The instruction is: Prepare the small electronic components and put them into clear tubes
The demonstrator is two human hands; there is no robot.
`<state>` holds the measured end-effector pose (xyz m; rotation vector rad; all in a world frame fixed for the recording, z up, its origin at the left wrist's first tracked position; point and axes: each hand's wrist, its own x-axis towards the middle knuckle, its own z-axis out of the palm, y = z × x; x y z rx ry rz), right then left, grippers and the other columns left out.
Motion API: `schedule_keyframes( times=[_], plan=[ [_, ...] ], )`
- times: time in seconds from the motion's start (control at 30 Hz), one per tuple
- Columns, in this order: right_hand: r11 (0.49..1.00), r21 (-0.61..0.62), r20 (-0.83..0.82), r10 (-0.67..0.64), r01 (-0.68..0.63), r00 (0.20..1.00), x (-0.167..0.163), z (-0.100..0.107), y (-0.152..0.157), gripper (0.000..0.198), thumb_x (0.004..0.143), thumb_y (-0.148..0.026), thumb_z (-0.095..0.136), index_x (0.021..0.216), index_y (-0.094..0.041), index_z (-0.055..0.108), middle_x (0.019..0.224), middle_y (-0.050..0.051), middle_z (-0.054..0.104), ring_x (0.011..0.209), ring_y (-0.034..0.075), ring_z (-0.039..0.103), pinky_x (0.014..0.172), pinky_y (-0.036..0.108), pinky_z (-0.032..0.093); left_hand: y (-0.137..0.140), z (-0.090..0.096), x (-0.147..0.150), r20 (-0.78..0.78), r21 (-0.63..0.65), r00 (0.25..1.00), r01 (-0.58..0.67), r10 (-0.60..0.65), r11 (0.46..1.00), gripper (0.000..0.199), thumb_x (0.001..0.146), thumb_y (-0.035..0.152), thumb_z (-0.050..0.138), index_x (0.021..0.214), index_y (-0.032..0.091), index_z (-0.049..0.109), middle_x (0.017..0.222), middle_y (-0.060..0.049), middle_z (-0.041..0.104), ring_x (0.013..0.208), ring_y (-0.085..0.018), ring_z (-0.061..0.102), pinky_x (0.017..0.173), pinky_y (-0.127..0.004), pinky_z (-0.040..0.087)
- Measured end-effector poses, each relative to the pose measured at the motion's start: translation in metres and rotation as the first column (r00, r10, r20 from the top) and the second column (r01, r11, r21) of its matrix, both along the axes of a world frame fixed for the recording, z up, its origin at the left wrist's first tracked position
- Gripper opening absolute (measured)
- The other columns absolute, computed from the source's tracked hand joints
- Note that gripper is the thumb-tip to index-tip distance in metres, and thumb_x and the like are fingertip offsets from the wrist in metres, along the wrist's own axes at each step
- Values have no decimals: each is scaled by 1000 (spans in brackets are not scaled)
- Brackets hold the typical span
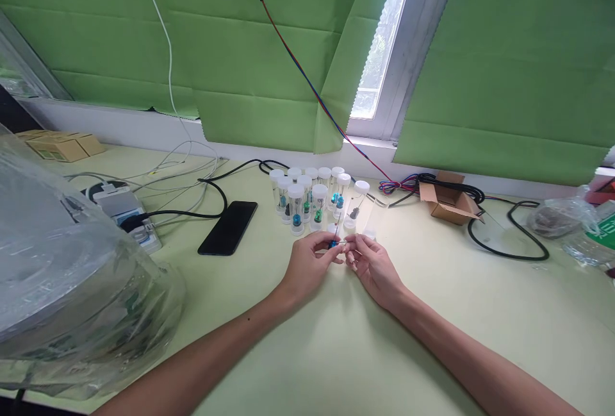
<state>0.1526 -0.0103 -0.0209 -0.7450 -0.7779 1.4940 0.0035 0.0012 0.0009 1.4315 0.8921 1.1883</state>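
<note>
My left hand (310, 262) is closed in a pinch on a small blue piece with a thin metal needle (332, 245). Close against it, my right hand (372, 268) has its thumb and fingers pressed together near a thin light sliver between the two hands. What the right fingertips hold is too small to make out. Just beyond the hands stand several clear tubes with white caps (296, 209). Inside them are blue, green and dark pieces with thin stems. One tube with a dark piece (355, 204) stands at the right of the group.
A black phone (227, 228) lies left of the tubes, by a power strip (139, 224) with cables. A plastic-wrapped bulky object (86, 288) fills the left side. An open cardboard box (449, 201), a black cable and a bottle (593, 243) lie at the right.
</note>
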Motion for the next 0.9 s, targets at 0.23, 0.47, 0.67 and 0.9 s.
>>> schedule_keyframes(
  times=[0.23, 0.47, 0.67, 0.9],
  plan=[
    [999, -33, -29, 28, -29, 999, 1, 1, 0, 26, 75, -40, 76, 82, -16, 69, 69, 1, 63, 56, 10, 49, 53, 24, 40, -5, 3, 0, -117, 93, 991, -61, 72, 994, 22, 76, 38, 70, 87, 20, 75, 87, -6, 70, 65, -16, 60, 53, -25, 49],
    [998, -18, -21, 56, -57, 998, 2, 2, 0, 25, 72, -36, 78, 84, -16, 69, 70, 1, 62, 56, 10, 49, 54, 24, 40, -3, 4, -1, -113, 75, 992, -55, 64, 996, 23, 75, 40, 69, 86, 20, 73, 82, -5, 69, 56, -13, 55, 49, -24, 43],
    [997, 14, 33, 69, -70, 997, 3, 3, 1, 26, 75, -38, 76, 88, -17, 67, 68, 1, 63, 55, 9, 50, 54, 23, 39, 3, 0, -4, -118, 25, 993, 1, 2, 1000, 24, 79, 40, 65, 87, 17, 70, 68, -2, 62, 50, -12, 52, 47, -24, 43],
    [996, 64, 184, 43, -56, 982, 2, 5, 0, 31, 76, -45, 73, 81, -16, 64, 66, 2, 65, 51, 9, 49, 48, 23, 36, 4, -1, -4, -83, 20, 996, 20, -18, 1000, 27, 77, 42, 66, 89, 17, 70, 74, -4, 65, 53, -13, 54, 47, -24, 44]
  ],
)
